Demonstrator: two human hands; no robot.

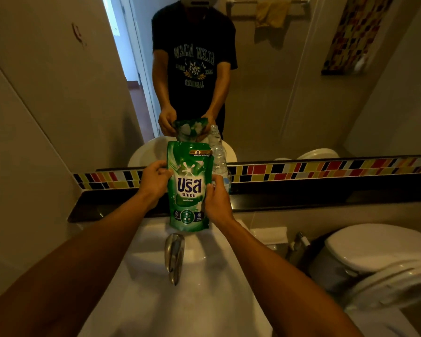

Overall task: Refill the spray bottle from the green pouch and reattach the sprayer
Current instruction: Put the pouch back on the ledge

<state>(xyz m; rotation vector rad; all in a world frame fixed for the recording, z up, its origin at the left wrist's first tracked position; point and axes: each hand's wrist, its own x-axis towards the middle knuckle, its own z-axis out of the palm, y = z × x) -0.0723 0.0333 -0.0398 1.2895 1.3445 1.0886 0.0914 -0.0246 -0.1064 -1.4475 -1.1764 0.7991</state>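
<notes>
Now, scene: a person stands at a white sink [180, 300] facing a mirror [277, 81].
Pouch: the green pouch [190, 186] is held upright above the back of the sink, printed front toward the camera.
Left hand: the left hand [154, 182] pinches the pouch's left edge near its upper half.
Right hand: the right hand [216, 203] grips the pouch's right edge lower down, fingers curled around it.
Bottle: a clear bottle [219, 158] stands on the dark ledge [301, 198] just behind the pouch, partly hidden; whether a sprayer is on it cannot be told.
Tap: a metal tap [174, 256] sits below the pouch.
Toilet: a white toilet [379, 259] is at the right.
</notes>
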